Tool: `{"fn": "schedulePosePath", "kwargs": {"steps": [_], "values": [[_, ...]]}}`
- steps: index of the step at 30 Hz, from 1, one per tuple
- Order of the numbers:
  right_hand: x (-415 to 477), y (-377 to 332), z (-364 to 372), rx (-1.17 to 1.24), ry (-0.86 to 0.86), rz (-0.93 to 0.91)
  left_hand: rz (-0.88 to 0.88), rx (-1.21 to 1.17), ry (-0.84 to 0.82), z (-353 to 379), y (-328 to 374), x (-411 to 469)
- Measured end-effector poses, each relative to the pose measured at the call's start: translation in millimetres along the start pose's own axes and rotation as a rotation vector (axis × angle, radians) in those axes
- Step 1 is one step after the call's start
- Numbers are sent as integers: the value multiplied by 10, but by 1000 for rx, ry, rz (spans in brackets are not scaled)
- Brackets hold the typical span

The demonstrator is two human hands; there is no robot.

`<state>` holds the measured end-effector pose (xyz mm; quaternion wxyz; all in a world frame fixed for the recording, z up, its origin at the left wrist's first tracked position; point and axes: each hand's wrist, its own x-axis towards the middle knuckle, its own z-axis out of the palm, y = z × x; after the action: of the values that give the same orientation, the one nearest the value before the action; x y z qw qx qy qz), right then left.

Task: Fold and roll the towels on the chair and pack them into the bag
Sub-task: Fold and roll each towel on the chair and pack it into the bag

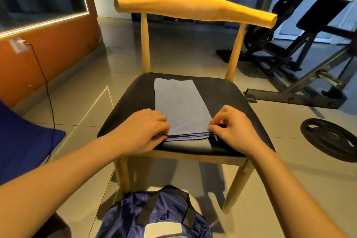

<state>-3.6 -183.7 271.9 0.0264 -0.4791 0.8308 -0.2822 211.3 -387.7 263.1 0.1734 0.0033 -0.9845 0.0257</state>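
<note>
Left grip (143, 131) is closed on the near left corner of the towel (179, 102), fingers curled over the stacked edges; right grip (235, 130) is pinched narrowly on the near right corner. The towel, light blue and folded into a long strip, is laid flat along the dark seat of the chair (131, 106), its near end held between both grips. The bag (131, 211) is seen on the floor before the chair.

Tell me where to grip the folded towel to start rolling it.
Take the towel by its near short edge, one corner per hand, from the chair front: it lies as a flat strip running toward the backrest, so it rolls away from you. The left hand and right hand pinch there.
</note>
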Motion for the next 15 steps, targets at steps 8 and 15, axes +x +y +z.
{"fn": "schedulePosePath", "kwargs": {"steps": [8, 15], "values": [[-179, -26, 124, -236, -86, -271, -4, 47, -19, 90, 14, -166], [-186, -15, 154, -203, -52, -261, -98, 30, 73, 155, 56, -155]]}}
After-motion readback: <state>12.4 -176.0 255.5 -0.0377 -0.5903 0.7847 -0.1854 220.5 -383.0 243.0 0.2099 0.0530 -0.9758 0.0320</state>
